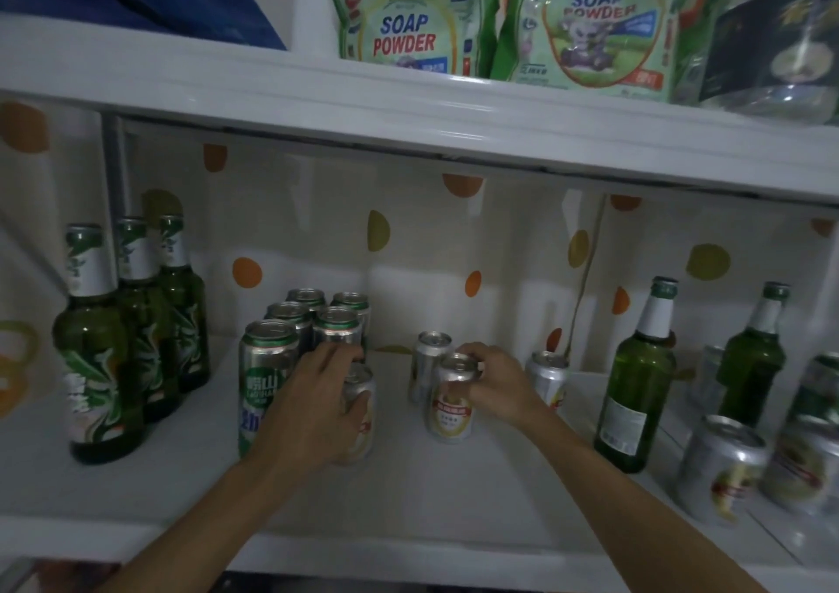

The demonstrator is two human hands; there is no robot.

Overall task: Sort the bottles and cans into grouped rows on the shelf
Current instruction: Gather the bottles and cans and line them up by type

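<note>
On the white shelf (pixel 408 492), my left hand (pixel 313 406) grips a silver and gold can (pixel 363 415) standing beside a cluster of green cans (pixel 268 365). My right hand (pixel 495 383) holds the top of another silver and gold can (pixel 449 402) at the middle. Behind it stand two more such cans, one (pixel 429 361) close by and one (pixel 547 379) to the right. Three green bottles (pixel 131 333) line up at the left. A green bottle (pixel 635 388) stands at the right, with another bottle (pixel 756 361) farther right.
Several loose cans (pixel 722 470) crowd the right end of the shelf. The upper shelf (pixel 408 106) hangs low overhead and carries soap powder bags (pixel 404 16). A dotted backing sheet (pixel 408 247) covers the rear wall. A thin cord (pixel 585 274) hangs down it.
</note>
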